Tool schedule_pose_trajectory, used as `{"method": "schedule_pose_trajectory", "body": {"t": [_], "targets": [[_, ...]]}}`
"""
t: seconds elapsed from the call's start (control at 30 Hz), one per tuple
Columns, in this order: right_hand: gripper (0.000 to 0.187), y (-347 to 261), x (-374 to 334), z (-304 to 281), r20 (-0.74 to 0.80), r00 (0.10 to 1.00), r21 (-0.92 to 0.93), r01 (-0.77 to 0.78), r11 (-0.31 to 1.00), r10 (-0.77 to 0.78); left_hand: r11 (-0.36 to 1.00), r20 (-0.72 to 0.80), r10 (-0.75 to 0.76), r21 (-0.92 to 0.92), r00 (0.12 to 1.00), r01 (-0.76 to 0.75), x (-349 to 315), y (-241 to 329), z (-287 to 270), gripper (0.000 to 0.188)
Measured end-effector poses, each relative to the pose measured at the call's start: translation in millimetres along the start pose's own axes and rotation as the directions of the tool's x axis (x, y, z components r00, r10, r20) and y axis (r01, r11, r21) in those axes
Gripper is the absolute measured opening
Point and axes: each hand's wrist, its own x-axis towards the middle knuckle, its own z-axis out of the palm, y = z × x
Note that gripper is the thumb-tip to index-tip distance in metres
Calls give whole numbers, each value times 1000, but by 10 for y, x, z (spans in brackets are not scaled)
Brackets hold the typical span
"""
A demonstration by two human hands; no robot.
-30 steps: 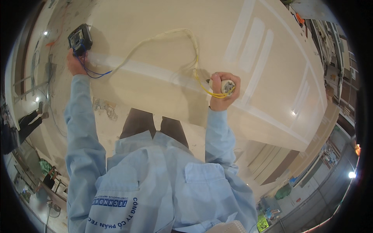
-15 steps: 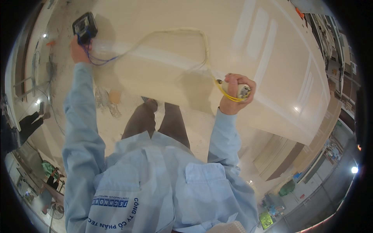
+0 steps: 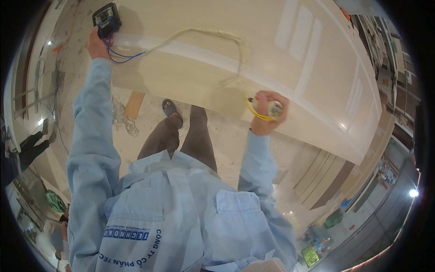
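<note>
At the upper left, my left hand (image 3: 97, 47) is closed on the lower edge of a black box-like device (image 3: 108, 20) with rounded corners. Blue wires (image 3: 131, 58) loop from it and meet a pale cable (image 3: 195, 30), which arcs rightward over a large cream panel (image 3: 181, 79). Over the panel's near edge, my right hand (image 3: 265, 122) grips a whitish rounded device (image 3: 275, 109), its kind blurred by motion. Yellow wires (image 3: 257, 113) curve round that device, beside my fingers.
Long boards (image 3: 321, 177) lie stacked low at the right, beyond the panel's near edge. A brown flat piece (image 3: 134, 105) is on the floor near my sandalled foot (image 3: 170, 108). Another person's legs (image 3: 34, 147) show at the far left. Shelves with materials line the right rim.
My left hand has shifted up and slightly right with the black device. My right hand has moved left with the whitish device and is smeared by motion. My sandalled foot shows more fully.
</note>
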Motion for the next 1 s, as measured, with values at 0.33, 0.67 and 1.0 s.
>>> {"method": "schedule_pose_trajectory", "body": {"t": [0.33,0.67,1.0], "targets": [[21,-92,-238,-110,-8,1000,-8,-11,1000,11,1000,1,6,-26,1000,-6,12,-7,13,43],[22,-151,-424,-154,-29,998,-32,-49,998,48,999,-21,37,20,999,-37,-8,15,28,42],[22,-409,-431,-231,11,998,-249,-60,967,65,996,38,-26,-90,999,29,89,-192,-88,36]]}}
